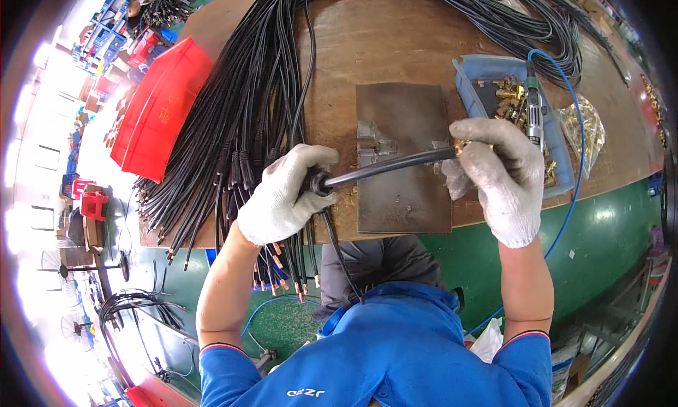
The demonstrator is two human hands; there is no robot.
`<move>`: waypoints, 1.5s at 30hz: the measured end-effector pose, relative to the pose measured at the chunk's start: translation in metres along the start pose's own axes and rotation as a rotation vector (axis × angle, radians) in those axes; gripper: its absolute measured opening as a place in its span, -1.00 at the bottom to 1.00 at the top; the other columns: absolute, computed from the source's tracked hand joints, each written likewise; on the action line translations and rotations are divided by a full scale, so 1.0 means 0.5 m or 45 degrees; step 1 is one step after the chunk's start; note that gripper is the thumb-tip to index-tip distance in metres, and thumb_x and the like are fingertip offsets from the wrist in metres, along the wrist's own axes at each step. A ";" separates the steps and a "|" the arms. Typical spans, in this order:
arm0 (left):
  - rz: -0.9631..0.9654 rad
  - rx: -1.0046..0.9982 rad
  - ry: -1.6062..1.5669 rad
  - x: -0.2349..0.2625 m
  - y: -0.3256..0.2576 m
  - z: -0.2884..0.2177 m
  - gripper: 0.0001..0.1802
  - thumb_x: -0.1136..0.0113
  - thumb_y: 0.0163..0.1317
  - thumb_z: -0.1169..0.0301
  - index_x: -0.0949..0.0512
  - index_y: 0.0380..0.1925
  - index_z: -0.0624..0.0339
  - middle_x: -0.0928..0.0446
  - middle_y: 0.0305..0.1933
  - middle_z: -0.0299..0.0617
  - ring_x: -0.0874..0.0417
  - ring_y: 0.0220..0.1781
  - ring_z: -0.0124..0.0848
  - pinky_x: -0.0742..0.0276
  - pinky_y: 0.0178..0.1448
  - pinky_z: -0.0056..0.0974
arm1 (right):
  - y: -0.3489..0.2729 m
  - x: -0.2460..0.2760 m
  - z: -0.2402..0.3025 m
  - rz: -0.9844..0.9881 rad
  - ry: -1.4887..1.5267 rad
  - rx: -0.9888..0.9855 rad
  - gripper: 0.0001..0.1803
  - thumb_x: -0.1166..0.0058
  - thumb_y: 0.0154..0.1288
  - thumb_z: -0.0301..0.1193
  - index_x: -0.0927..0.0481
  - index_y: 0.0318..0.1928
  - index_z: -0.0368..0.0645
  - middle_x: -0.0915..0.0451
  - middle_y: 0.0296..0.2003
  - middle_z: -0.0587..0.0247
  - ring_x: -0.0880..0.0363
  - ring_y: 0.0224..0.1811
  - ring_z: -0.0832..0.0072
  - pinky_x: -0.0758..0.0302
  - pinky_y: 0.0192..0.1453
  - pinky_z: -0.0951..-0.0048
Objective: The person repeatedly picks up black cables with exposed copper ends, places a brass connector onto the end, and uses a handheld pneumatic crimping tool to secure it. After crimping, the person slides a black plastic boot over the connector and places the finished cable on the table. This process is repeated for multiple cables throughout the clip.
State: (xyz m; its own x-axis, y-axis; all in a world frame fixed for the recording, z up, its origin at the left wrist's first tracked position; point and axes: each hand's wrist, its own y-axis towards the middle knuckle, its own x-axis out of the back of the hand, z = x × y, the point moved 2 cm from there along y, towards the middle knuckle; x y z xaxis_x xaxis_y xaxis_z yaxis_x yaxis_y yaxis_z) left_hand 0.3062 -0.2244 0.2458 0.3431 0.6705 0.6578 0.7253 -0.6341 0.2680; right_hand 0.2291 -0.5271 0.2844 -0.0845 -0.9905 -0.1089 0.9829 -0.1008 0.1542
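A length of black cable stretches between my two white-gloved hands, above a dark metal plate. My left hand is closed around the cable, where a thick black collar-like piece sits on it. At the cable's other end, the thumb and fingers of my right hand pinch a small brass-coloured fitting. The fingers hide most of that fitting. On the plate below, clear plastic-looking or metal blocks lie left of centre.
A large bundle of black cables drapes over the table's left side. Behind it stands a red bin. To the right, a blue bin holds brass fittings, with a pen-shaped air tool and blue hose across it. A clear bag lies beyond.
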 end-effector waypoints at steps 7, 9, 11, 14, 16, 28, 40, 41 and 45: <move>0.204 -0.050 -0.113 -0.012 -0.009 -0.005 -0.43 -0.60 0.03 0.48 -0.69 0.11 0.23 -0.72 -0.08 -0.02 -0.75 -0.06 -0.09 -0.66 0.09 -0.13 | -0.028 0.013 -0.022 0.124 -0.112 -0.026 -0.73 -0.33 0.50 -0.54 -0.74 0.14 -0.32 -0.77 -0.29 0.29 -0.66 -0.34 0.69 -0.58 -0.24 0.58; 0.253 -0.138 0.030 -0.023 -0.003 -0.023 -0.37 -0.61 0.04 0.42 -0.65 0.18 0.25 -0.70 -0.10 0.00 -0.74 -0.04 -0.03 -0.65 0.13 -0.09 | -0.039 0.011 -0.024 0.145 -0.122 -0.031 -0.71 -0.29 0.53 -0.51 -0.73 0.18 -0.31 -0.77 -0.29 0.29 -0.66 -0.32 0.70 -0.59 -0.22 0.58; 0.236 -0.103 0.020 -0.034 -0.005 -0.034 -0.34 -0.61 0.03 0.42 -0.63 0.19 0.27 -0.70 -0.13 0.01 -0.74 -0.07 -0.03 -0.66 0.11 -0.08 | -0.047 0.013 -0.024 0.163 -0.155 -0.026 -0.71 -0.26 0.56 -0.50 -0.72 0.20 -0.32 -0.78 -0.29 0.27 -0.67 -0.31 0.69 -0.60 -0.21 0.57; 0.222 0.257 -0.081 -0.053 -0.033 -0.044 -0.30 -0.63 0.02 0.40 -0.59 0.20 0.30 -0.68 -0.17 0.03 -0.73 -0.11 0.00 -0.66 0.08 -0.08 | -0.060 0.025 -0.015 0.261 -0.124 -0.057 -0.72 -0.19 0.61 -0.49 -0.70 0.20 -0.34 -0.78 -0.26 0.24 -0.71 -0.28 0.65 -0.65 -0.16 0.51; 0.193 0.372 -0.067 -0.066 -0.032 -0.060 -0.35 -0.63 0.03 0.41 -0.61 0.16 0.29 -0.68 -0.18 0.05 -0.72 -0.14 0.07 -0.67 0.05 -0.06 | -0.072 0.026 -0.020 0.249 -0.054 -0.073 -0.76 -0.20 0.60 -0.50 -0.69 0.16 -0.34 -0.78 -0.24 0.23 -0.72 -0.25 0.65 -0.66 -0.15 0.50; 0.402 -0.011 0.125 -0.125 0.018 -0.166 -0.49 -0.52 0.26 0.23 -0.64 0.13 0.24 -0.71 -0.12 0.08 -0.76 -0.06 0.13 -0.67 0.05 0.03 | -0.119 0.044 -0.046 0.322 -0.213 0.133 -0.83 -0.37 0.50 -0.45 -0.73 0.00 -0.24 -0.83 -0.24 0.04 -0.84 -0.25 0.40 -0.69 -0.15 0.39; 0.358 -0.073 0.222 -0.156 0.020 -0.183 -0.48 -0.53 0.16 0.28 -0.60 0.05 0.32 -0.69 -0.22 0.06 -0.73 -0.17 0.15 -0.64 -0.02 0.03 | -0.124 0.053 -0.069 0.353 -0.462 0.458 -0.86 -0.40 0.40 -0.50 -0.75 -0.08 -0.22 -0.84 -0.16 0.05 -0.86 -0.13 0.08 -0.75 -0.07 0.26; 0.338 -0.109 0.381 -0.160 0.021 -0.190 -0.49 -0.53 0.17 0.29 -0.60 0.04 0.31 -0.69 -0.24 0.04 -0.73 -0.19 0.13 -0.63 -0.05 0.04 | -0.122 0.054 -0.075 0.351 -0.475 0.480 -0.87 -0.40 0.40 -0.50 -0.75 -0.09 -0.22 -0.84 -0.16 0.06 -0.86 -0.14 0.08 -0.75 -0.08 0.25; 0.321 -0.203 0.756 -0.168 0.029 -0.209 -0.55 -0.50 0.17 0.30 -0.59 0.00 0.25 -0.67 -0.29 -0.03 -0.71 -0.29 0.04 -0.59 -0.16 0.05 | -0.121 0.054 -0.094 0.366 -0.500 0.529 -0.85 -0.30 0.48 -0.49 -0.70 -0.01 -0.20 -0.79 -0.16 -0.02 -0.83 -0.11 0.01 -0.73 -0.08 0.19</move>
State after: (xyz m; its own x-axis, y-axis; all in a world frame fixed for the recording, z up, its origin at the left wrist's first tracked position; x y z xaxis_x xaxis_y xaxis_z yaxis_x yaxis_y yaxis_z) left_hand 0.2255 -0.3304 0.2681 0.0705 0.1966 0.9780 0.5530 -0.8236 0.1257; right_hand 0.1753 -0.5432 0.2261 0.0422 -0.9360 0.3493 0.8365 0.2243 0.4999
